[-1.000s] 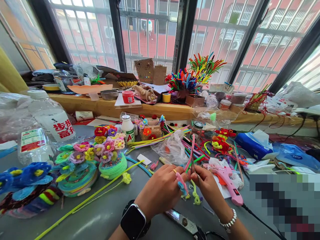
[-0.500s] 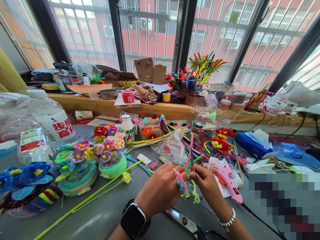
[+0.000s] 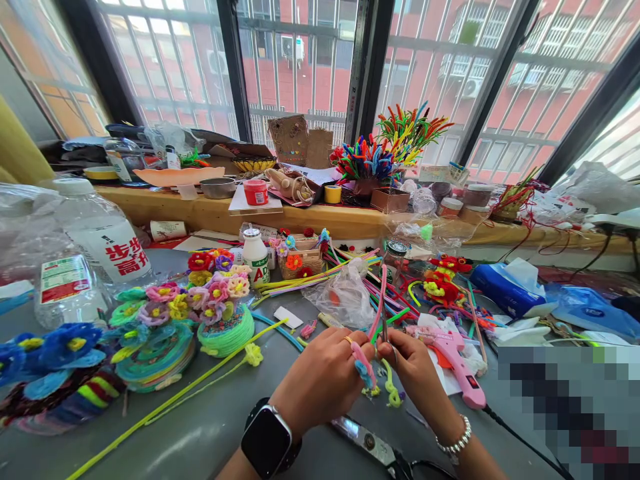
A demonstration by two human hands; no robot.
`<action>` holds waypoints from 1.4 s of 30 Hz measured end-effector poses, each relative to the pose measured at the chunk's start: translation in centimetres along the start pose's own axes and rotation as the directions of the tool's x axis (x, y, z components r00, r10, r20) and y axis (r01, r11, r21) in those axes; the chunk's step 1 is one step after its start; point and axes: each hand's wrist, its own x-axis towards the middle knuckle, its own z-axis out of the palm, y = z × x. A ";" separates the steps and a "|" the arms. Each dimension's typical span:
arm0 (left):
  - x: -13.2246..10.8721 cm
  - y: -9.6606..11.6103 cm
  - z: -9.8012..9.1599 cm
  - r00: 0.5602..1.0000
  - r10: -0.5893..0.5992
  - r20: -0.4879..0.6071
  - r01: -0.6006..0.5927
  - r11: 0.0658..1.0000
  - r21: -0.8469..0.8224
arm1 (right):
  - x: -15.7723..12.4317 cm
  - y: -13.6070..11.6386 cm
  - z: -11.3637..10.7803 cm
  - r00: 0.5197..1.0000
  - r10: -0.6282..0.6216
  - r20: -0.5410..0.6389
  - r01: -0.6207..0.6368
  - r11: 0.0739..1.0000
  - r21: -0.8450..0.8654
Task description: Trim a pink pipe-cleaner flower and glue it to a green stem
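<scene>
My left hand (image 3: 320,380) is closed on a pink pipe cleaner (image 3: 383,293), which stands up above the fingers. A curled pink and blue piece (image 3: 364,368) of it hangs by the knuckles. My right hand (image 3: 413,363) is closed around small metal scissors (image 3: 385,325), their narrow blades pointing up right beside the pink stem; the fingers hide most of the handles. Both hands' fingertips nearly meet. Below them a light-green curled pipe cleaner (image 3: 392,387) lies on the grey table (image 3: 200,440). Large scissors (image 3: 367,440) rest under my wrists.
Pipe-cleaner flower pots (image 3: 227,331) stand at the left, near a long yellow pipe cleaner (image 3: 185,393). A pink glue gun (image 3: 463,373) with a black cord lies at the right. A plastic bag (image 3: 345,293), a white bottle (image 3: 255,257) and a tissue pack (image 3: 507,287) sit farther back.
</scene>
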 end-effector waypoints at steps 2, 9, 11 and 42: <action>0.0 0.0 0.0 1.000 0.001 0.000 -0.001 1.000 -0.002 | 0.0 0.0 0.0 1.000 -0.003 -0.002 0.003 1.000 -0.006; 0.0 0.1 0.1 1.000 -0.006 -0.018 0.006 1.000 0.006 | -0.1 -0.1 0.0 1.000 -0.017 -0.012 0.016 1.000 -0.024; 0.0 0.1 0.1 1.000 -0.006 -0.015 0.006 1.000 0.005 | -0.1 -0.1 0.0 1.000 -0.023 -0.016 0.022 0.999 -0.034; 0.0 0.0 0.0 1.000 0.005 -0.031 -0.005 1.000 -0.009 | -0.1 0.0 0.0 1.000 -0.023 -0.017 0.022 0.998 -0.057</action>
